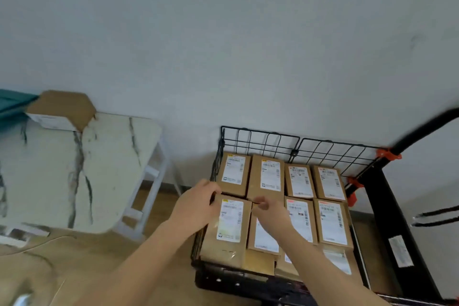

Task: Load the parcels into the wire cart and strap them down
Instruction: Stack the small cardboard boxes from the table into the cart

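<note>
A black wire cart point(260, 138) stands against the wall, packed with several brown cardboard parcels bearing white labels. My left hand point(196, 204) grips the far left edge of the front-left parcel point(229, 228), which lies on top of the stack. My right hand point(270, 211) rests fingers-down on the far edge of the neighbouring parcel point(263, 238), partly covering it. Two rows of parcels fill the back and right, such as one at the far left point(233, 172). No strap is visible.
A white marble-patterned table point(74, 176) stands to the left with one more cardboard box point(62, 109) on its far corner. A black cart handle point(427, 129) with orange clips point(387, 154) rises on the right. Wooden floor lies between table and cart.
</note>
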`<state>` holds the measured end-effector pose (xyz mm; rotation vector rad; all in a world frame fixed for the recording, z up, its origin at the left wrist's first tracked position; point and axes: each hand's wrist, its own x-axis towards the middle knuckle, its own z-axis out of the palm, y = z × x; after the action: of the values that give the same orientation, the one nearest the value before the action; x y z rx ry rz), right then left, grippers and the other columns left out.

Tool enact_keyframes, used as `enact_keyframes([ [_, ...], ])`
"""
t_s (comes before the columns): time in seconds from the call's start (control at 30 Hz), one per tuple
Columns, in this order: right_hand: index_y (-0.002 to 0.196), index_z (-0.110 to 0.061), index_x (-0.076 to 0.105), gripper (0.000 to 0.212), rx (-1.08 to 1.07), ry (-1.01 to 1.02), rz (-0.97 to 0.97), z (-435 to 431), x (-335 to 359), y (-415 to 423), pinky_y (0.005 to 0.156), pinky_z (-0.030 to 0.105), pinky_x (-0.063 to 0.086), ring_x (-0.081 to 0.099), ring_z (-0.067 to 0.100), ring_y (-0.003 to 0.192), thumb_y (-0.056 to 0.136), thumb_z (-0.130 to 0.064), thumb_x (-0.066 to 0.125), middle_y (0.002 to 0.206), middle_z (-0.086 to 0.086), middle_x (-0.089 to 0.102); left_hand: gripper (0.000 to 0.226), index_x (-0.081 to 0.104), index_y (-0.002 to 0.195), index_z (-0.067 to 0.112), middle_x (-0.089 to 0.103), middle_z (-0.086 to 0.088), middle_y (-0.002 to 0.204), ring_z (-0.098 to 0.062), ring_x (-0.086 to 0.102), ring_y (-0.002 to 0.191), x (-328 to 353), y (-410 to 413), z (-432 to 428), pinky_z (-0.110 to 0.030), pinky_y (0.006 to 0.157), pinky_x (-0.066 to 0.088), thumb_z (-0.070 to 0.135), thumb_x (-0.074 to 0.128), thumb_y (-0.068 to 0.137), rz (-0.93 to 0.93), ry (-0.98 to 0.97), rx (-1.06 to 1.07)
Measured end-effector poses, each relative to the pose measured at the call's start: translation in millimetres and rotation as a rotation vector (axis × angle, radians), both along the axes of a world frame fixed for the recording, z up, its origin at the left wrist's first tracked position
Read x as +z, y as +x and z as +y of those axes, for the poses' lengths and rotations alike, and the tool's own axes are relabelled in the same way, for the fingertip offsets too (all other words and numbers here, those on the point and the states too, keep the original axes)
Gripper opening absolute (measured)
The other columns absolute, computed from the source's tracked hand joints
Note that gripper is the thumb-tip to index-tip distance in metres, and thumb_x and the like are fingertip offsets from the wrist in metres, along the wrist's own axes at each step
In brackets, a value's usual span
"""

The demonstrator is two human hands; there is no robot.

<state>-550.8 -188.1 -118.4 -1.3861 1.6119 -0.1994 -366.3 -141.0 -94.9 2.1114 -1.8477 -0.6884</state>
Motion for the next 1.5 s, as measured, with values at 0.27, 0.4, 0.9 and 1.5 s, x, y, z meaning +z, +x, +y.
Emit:
enact_keyframes([
  [0.27,0.125,-0.021,0.054,0.034,0.209,-0.165,-0.118,58.0,46.0,139.3,0.069,0.019,0.042,0.053,0.011,0.094,0.091,-0.020,0.057,0.116,0.001,0.059,0.032,0.048,0.127,0.028,0.042,0.013,0.130,-0.009,0.057,0.100,45.1,122.5,92.9,-0.027,0.085,0.047,0.031,0.047,0.095,-0.014,-0.111,0.128],
  [0.4,0.123,-0.019,0.056,0.031,0.324,-0.191,-0.168,78.8,66.4,203.5,0.073,0.020,0.042,0.052,0.013,0.096,0.091,-0.020,0.056,0.116,0.004,0.059,0.035,0.045,0.129,0.028,0.039,0.012,0.135,-0.010,0.056,0.106,62.6,179.3,132.3,-0.028,0.086,0.048,0.031,0.049,0.095,-0.034,-0.157,0.228],
  [0.9,0.106,-0.016,0.065,0.021,0.424,-0.152,-0.281,33.8,96.6,391.0,0.075,0.028,0.045,0.055,0.019,0.082,0.086,-0.012,0.061,0.081,-0.002,0.058,0.050,0.036,0.139,0.027,0.028,0.007,0.145,-0.013,0.036,0.129,70.4,349.2,165.7,-0.029,0.103,0.038,0.032,0.053,0.092,-0.070,-0.234,0.487],
  [1.5,0.130,-0.017,0.052,0.050,0.537,-0.287,0.003,-103.6,69.0,573.4,0.080,0.025,0.040,0.056,0.024,0.112,0.082,-0.010,0.064,0.130,0.008,0.054,0.062,0.024,0.147,0.022,0.028,0.002,0.151,-0.016,0.030,0.136,49.3,530.3,19.6,-0.028,0.109,0.027,0.027,0.054,0.093,0.015,-0.031,0.546],
])
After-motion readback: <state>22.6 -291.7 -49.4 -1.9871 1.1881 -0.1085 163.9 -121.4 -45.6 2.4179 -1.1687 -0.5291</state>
